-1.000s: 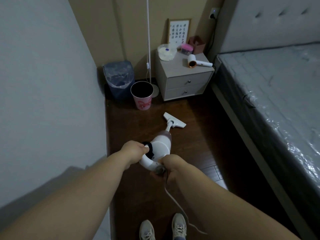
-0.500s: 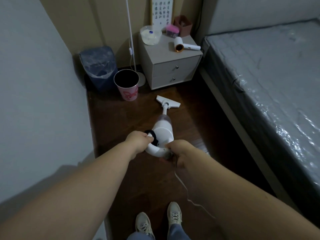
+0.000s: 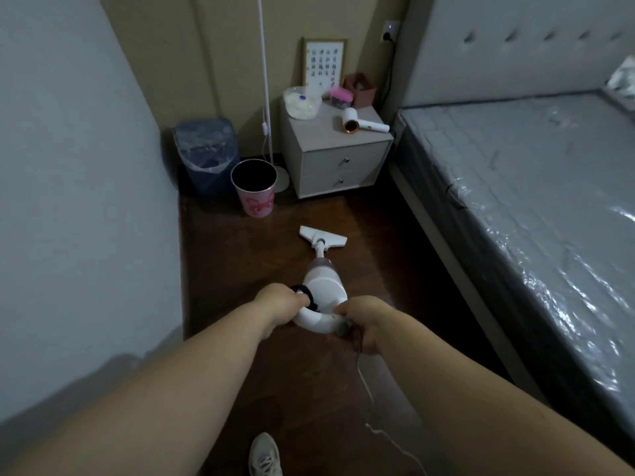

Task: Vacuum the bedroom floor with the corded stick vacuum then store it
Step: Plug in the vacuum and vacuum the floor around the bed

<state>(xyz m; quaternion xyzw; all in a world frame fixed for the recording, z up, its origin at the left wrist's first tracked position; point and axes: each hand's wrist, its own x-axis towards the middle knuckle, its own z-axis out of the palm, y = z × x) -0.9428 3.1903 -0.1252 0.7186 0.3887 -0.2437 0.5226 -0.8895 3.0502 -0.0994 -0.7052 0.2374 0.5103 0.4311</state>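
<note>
The bed (image 3: 536, 214) fills my right side from one to four o'clock, its mattress wrapped in shiny plastic, and the grey wall (image 3: 79, 187) closes off nine o'clock, so I work in a narrow lane of dark wooden floor (image 3: 240, 255) between them. At twelve o'clock stands the bedside cabinet (image 3: 338, 163) with a hair dryer (image 3: 360, 122) lying on top; the blue bin (image 3: 206, 156) and the pink wastebasket (image 3: 254, 188) sit at eleven o'clock, just beside a white lamp pole (image 3: 264, 80). The corded stick vacuum (image 3: 323, 280) stretches away from me toward twelve, its flat floor head (image 3: 323, 238) down on the boards, near the wastebasket but apart from it. It looks a rigid plastic thing, light at the nozzle and heavier at the motor body near my hands, so I judge it steers best from the looped handle. My left hand (image 3: 278, 304) is curled round the left of that loop, and my right hand (image 3: 367, 321) grips the rear end where the cord leaves. The thin white cord (image 3: 369, 400) trails limp toward five o'clock, close to my shoe (image 3: 264, 455), soft enough to snag underfoot.
</note>
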